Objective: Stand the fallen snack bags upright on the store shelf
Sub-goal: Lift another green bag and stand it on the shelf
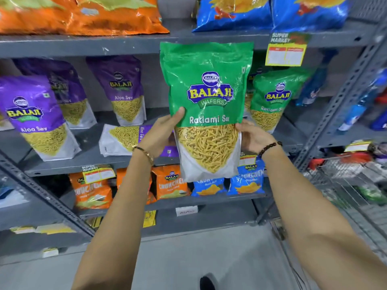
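A green Ratlami Sev bag (206, 97) is held upright in front of the grey middle shelf (88, 159). My left hand (162, 132) grips its left edge with the thumb on the front. My right hand (252, 137) grips its right edge. A purple Aloo Sev bag (125, 139) lies flat on the shelf, partly behind my left hand. Further left, three purple Aloo Sev bags (35, 116) stand upright. Another green Ratlami Sev bag (272, 101) stands to the right, with more behind it.
Orange bags (83, 15) and blue bags (272, 13) fill the top shelf. Small orange and blue Crunchex packs (173, 182) sit on the lower shelf. A yellow price tag (285, 51) hangs from the top shelf edge. A wire basket (351, 185) stands at right.
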